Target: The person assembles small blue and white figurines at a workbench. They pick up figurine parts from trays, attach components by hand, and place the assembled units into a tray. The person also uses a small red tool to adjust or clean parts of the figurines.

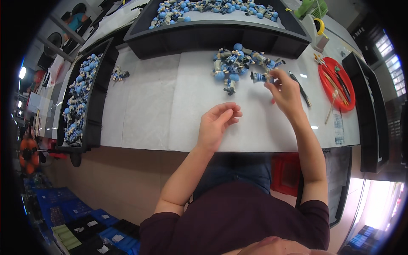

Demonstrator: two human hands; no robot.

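My right hand [285, 91] pinches a small figurine [258, 77] in blue and white between thumb and fingertips, just above the table's white covering. Beside it, farther off and to the left, lies a loose pile of similar figurines [231, 63] with round light-blue parts and striped blue clothing. Nearer to me, my left hand [215, 125] hovers over the white surface with its fingers loosely curved and nothing visible in them. A tiny red thing [273, 101] shows under my right hand; its kind is unclear. Right of that hand lies a dark, slim knife-like tool [300, 88].
Across the back stands a large black tray [216, 40] of figurines; another black tray [94, 102] of them sits left, near a few loose figurines [119, 73]. To the right are a red oval dish [349, 106] with brushes, a tape dispenser [321, 42] and a black bin [369, 114].
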